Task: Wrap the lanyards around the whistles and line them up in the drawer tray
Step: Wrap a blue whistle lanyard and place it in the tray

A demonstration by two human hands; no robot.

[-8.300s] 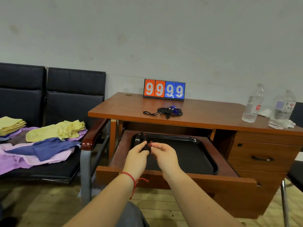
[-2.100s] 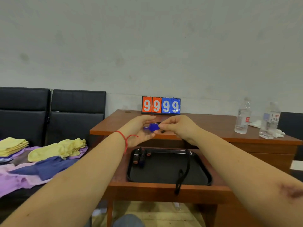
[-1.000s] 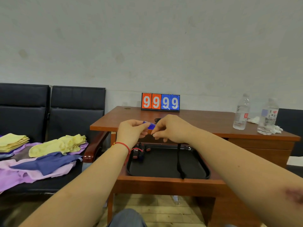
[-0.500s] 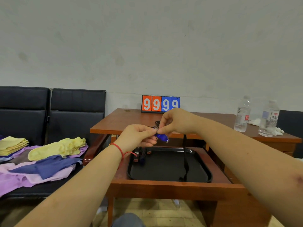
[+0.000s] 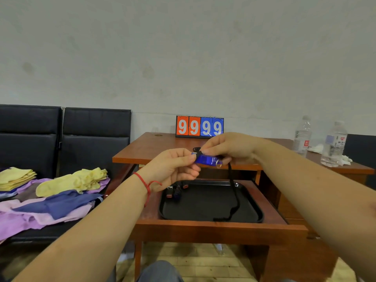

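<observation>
Left hand (image 5: 175, 169) pinches the mouthpiece end of the blue whistle (image 5: 207, 159); right hand (image 5: 227, 148) pinches the black lanyard (image 5: 234, 192) where it meets the whistle. Both grips narrow, fingertip holds, above the open drawer. Lanyard mostly unwrapped, hanging down with its loop end over the black tray (image 5: 254, 208). Wrapped whistles (image 5: 176, 191) already sit in the tray's far-left corner. Step in hand looks like the start of winding. To do it well: keep the left pinch fixed on the body, feed the cord with the right under light tension, lay turns side by side, tuck the end so it won't spring loose, then set it next to the others. Scoreboard (image 5: 199, 126) on the counter (image 5: 162, 145).
</observation>
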